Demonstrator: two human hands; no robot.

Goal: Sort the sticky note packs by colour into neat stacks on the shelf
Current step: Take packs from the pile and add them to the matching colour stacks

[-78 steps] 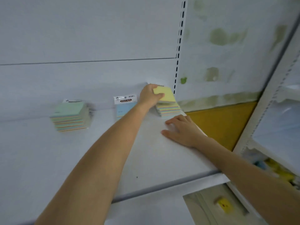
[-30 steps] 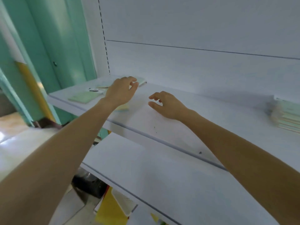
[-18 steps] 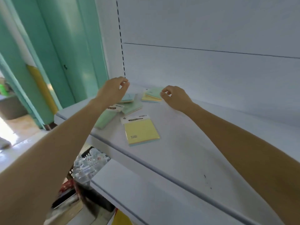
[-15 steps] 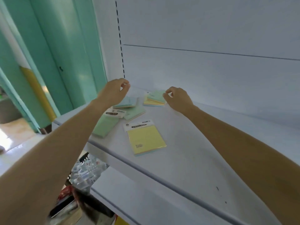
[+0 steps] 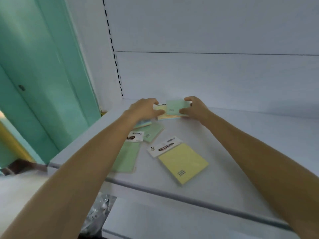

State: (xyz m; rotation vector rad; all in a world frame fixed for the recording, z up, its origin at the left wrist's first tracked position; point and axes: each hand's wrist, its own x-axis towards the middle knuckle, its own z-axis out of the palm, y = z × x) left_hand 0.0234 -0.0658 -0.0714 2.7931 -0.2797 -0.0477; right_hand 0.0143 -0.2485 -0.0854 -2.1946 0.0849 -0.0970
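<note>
So half a second back both hands were just hovering short of the loose pile at the back of the shelf [image 5: 241, 152], fingers curled and holding nothing. Now they've landed. The right hand [image 5: 195, 107], just right of frame centre, is pinching the top green pack [image 5: 177, 106], thumb on the near edge and fingers hooked over the far corner. The left hand [image 5: 145, 107] is right beside it, thumb pressed flat on the back yellow pack [image 5: 162, 112] lying under that green one, fingers curled over its far edge. It looks like a grip, though the fingertips are hard to make out.

A couple of seconds earlier the person was at the other end of the shelf setting a yellow one on a stack, so this is a fresh trip to the unsorted heap. Looks like the two hands are splitting the green one off the yellow one, one colour each, which would feed two stacks in a single go.

Plenty left though. The near yellow pack [image 5: 183, 163] sits alone just below centre, header card facing away. A second green pack [image 5: 151, 131] and a bluish pack [image 5: 144, 123] overlap left of centre, and a third green pack [image 5: 126, 157] is half hidden under the left forearm. None of the finished stacks are in view now.
</note>
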